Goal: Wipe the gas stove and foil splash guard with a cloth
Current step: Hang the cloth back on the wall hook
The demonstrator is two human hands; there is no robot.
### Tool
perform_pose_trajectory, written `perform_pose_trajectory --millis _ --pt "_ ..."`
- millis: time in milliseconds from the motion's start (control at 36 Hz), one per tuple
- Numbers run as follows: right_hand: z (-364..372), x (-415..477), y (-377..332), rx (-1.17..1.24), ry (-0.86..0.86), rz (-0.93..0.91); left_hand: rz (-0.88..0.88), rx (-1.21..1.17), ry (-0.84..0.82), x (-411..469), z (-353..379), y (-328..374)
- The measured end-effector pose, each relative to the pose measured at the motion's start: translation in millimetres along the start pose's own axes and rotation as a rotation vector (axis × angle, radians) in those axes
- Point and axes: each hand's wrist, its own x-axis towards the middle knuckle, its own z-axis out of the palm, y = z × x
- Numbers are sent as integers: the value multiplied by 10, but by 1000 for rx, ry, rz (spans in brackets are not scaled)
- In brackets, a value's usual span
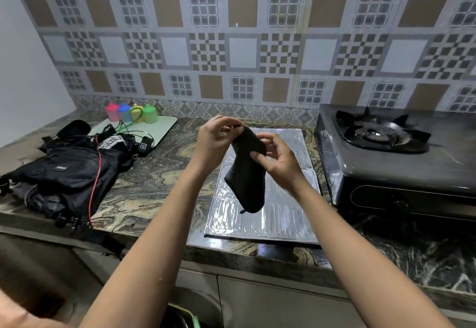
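A black cloth (247, 181) hangs in the air above the foil splash guard (283, 214), which lies flat on the marble counter. My left hand (215, 138) pinches the cloth's top edge. My right hand (277, 159) grips the cloth a little lower, on its right side. The dark gas stove (401, 157) stands at the right, its burner grate (381, 132) uncovered, and neither hand touches it.
A black bag with red and black cables (67, 173) lies on the counter at the left. Behind it a white board (159, 126) carries several coloured cups (131, 112). The patterned tile wall (242, 44) rises behind. The counter's front edge (257, 253) runs below the foil.
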Motion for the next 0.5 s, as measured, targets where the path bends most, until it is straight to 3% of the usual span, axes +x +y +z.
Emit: perform_pose_trajectory --millis 278,500 --pt "-227 -28 -2 -101 -46 -85 1 73 25 116 -37 54" --pt "-395 -4 18 -266 3 -161 -8 109 -99 137 109 1"
